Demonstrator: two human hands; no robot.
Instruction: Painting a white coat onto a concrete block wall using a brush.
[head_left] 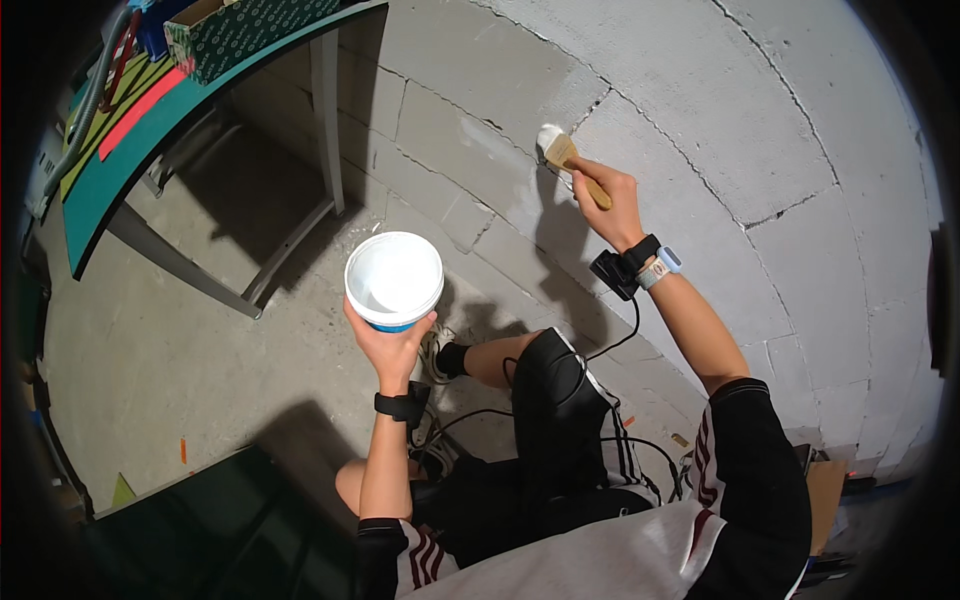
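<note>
My right hand (612, 208) is closed round the wooden handle of a paintbrush (565, 156). White paint coats the bristles, which meet the block wall (690, 140) close to a mortar joint. Brighter white covers the blocks to the right of the brush, while those on the left look greyer. In front of me my left hand (385, 345) grips a white bucket (395, 322) with a blue band from below and the side. The bucket's opening faces up and its inside is white; how much paint it holds I cannot tell.
A table (225, 90) with a teal top and grey metal legs stands left against the wall, bearing a dark green box (250, 38) and a grey hose (88, 100). A dark green panel (230, 520) lies at lower left. Black cables (640, 440) run from my wrists past my legs.
</note>
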